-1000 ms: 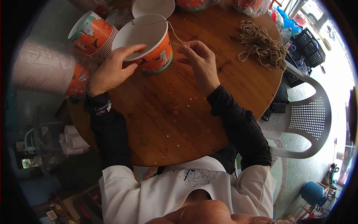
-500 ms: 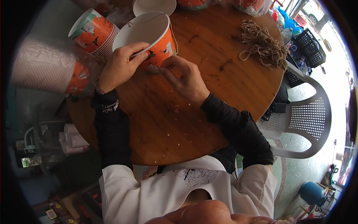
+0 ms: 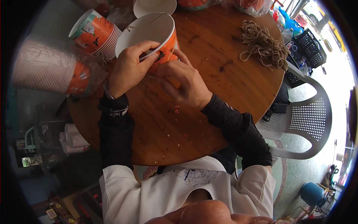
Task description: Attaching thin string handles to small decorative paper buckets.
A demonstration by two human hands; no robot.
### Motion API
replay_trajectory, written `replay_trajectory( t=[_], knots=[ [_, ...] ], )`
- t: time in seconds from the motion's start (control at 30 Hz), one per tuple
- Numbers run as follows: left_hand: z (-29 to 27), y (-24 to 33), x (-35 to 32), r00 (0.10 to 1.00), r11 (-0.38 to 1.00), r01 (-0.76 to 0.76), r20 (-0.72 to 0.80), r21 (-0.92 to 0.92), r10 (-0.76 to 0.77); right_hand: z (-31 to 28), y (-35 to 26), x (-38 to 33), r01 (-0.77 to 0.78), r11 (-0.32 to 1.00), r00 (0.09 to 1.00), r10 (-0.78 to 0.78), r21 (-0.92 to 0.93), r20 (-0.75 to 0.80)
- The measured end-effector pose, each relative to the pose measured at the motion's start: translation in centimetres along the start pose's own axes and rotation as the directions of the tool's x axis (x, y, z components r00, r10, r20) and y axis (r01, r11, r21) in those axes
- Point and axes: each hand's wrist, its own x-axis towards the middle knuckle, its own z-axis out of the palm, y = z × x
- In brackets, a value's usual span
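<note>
A paper bucket point(image 3: 169, 45), orange with dark and white figures and a white inside, stands tilted on the table in front of me. My left hand point(image 3: 131, 65) grips its near rim, thumb outside and fingers over the edge. A thin tan cord point(image 3: 129, 27) shows at the far inner wall and passes over the rim to the right. On the bucket's near right side, my right hand point(image 3: 182, 80) is closed with bent fingers, a bit of cord showing beside it. Its fingertips are blurred, but the cord runs into them.
On the left are a stack of matching buckets point(image 3: 97, 35) and a plastic-wrapped stack point(image 3: 44, 69). Another white bucket point(image 3: 154, 6) stands behind mine. A heap of tan cords point(image 3: 261, 44) lies on the right of the round wooden table point(image 3: 209, 123), near a grey chair point(image 3: 307, 115).
My left hand and the bucket have shifted slightly right. The right hand has turned and moved a little at the bucket's side, and the cord no longer loops out past the right rim.
</note>
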Motion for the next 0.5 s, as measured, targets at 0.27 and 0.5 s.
replay_trajectory(
  t=[0.27,0.5],
  knots=[
    [-0.06,-0.07,-0.2,0.994,0.999,0.046,0.1,0.021,-0.048,0.44,-0.19,0.02,0.002,1.0,1.0,-0.002,-0.003,0.016],
    [0.44,-0.12,-0.18,0.999,1.0,0.027,0.038,-0.003,-0.027,0.25,0.03,-0.09,0.011,0.999,0.998,-0.008,-0.049,0.056]
  ],
)
